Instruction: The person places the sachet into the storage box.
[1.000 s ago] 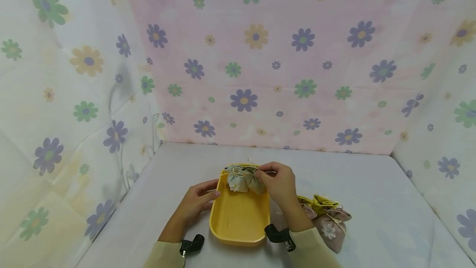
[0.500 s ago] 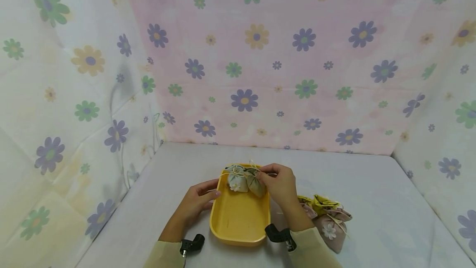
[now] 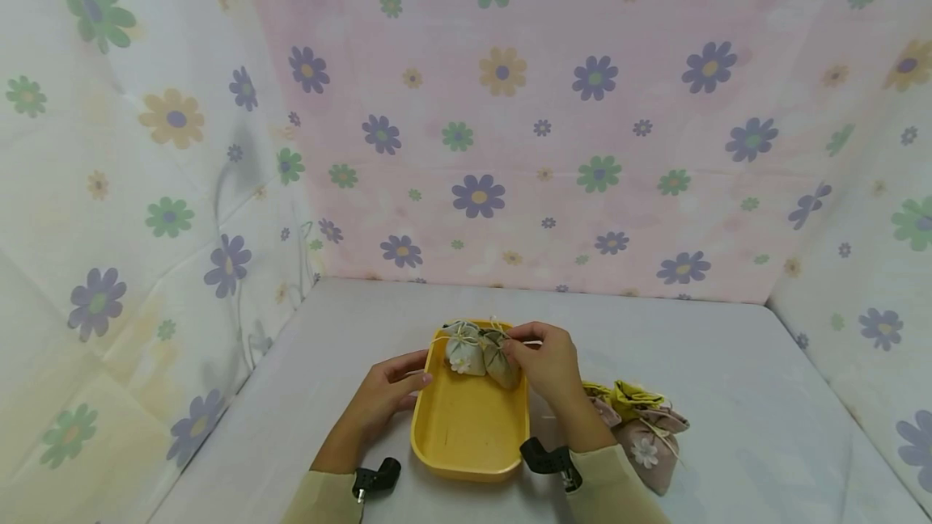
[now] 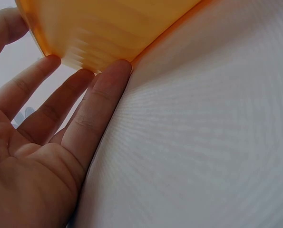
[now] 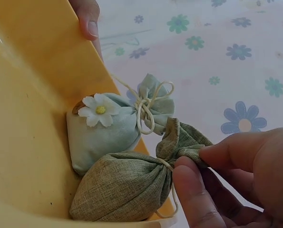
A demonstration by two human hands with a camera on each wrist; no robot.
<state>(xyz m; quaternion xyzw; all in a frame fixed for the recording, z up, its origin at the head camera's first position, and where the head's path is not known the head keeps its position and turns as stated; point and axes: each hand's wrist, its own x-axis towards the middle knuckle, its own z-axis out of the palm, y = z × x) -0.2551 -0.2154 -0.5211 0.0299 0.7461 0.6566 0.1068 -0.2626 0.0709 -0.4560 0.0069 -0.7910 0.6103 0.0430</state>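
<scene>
A yellow tray [image 3: 469, 431] lies on the white table with two small drawstring pouches at its far end. My left hand [image 3: 382, 390] holds the tray's left side, thumb over the rim and fingertips against the outer wall. With thumb and fingers, my right hand [image 3: 549, 358] pinches the gathered neck of the olive-green pouch [image 5: 117, 187]. That pouch leans against the tray's end, its neck reaching past the rim. Beside it sits a pale blue-green pouch [image 5: 103, 142] with a white flower and a tied cord, its frilled top also beyond the rim.
To the right of the tray, partly behind the right forearm, lie a dusty pink pouch [image 3: 646, 459] with a white flower and a yellow-topped pouch [image 3: 629, 401]. Flower-printed cloth [image 3: 476, 144] walls the table at the back and sides.
The olive-green pouch has shifted slightly downward in the tray toward me, with the right hand still pinching its neck. The left hand and the tray stay put.
</scene>
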